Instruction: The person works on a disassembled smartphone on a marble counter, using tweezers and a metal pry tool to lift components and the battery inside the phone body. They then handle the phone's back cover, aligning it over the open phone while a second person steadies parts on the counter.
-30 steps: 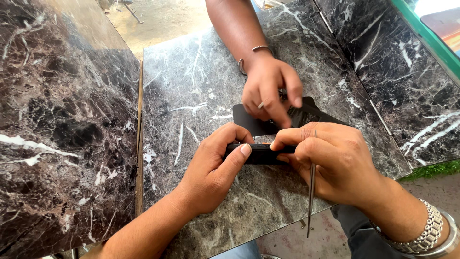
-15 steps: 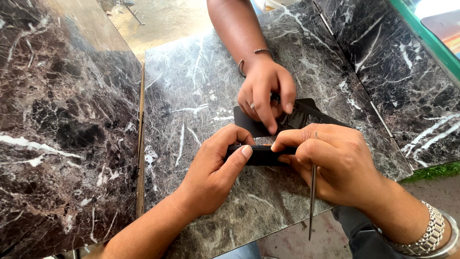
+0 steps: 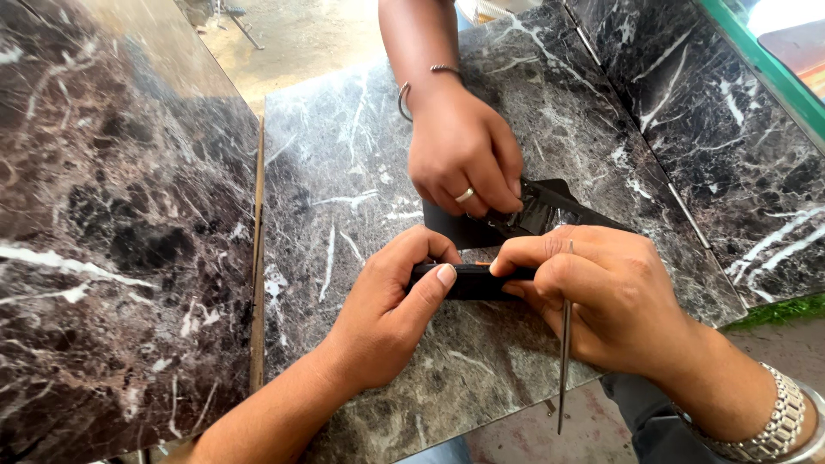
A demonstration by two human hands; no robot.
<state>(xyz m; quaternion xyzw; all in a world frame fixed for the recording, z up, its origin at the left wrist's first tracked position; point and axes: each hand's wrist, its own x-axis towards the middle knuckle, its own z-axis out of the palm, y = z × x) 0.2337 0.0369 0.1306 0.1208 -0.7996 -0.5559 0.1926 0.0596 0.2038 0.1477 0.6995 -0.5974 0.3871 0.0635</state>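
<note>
My left hand (image 3: 388,314) and my right hand (image 3: 601,296) pinch the two ends of a short black strip (image 3: 471,282) lying on a dark marble slab (image 3: 344,180). A thin metal rod (image 3: 565,361) runs down between my right fingers and past the slab's near edge. Just beyond, another person's hand (image 3: 462,155), with a ring and a wrist bangle, presses on a black triangular piece (image 3: 550,210) that touches the strip. My right wrist carries a metal watch (image 3: 778,425).
A second marble slab (image 3: 112,223) lies to the left, separated by a narrow gap with a wooden edge (image 3: 256,258). More marble (image 3: 730,146) leans at the right beside a green frame (image 3: 773,77). Bare concrete floor (image 3: 301,39) shows beyond.
The other person's hand has slid a little toward me and pressed down on the black triangular piece. My hands have kept their grip on the strip.
</note>
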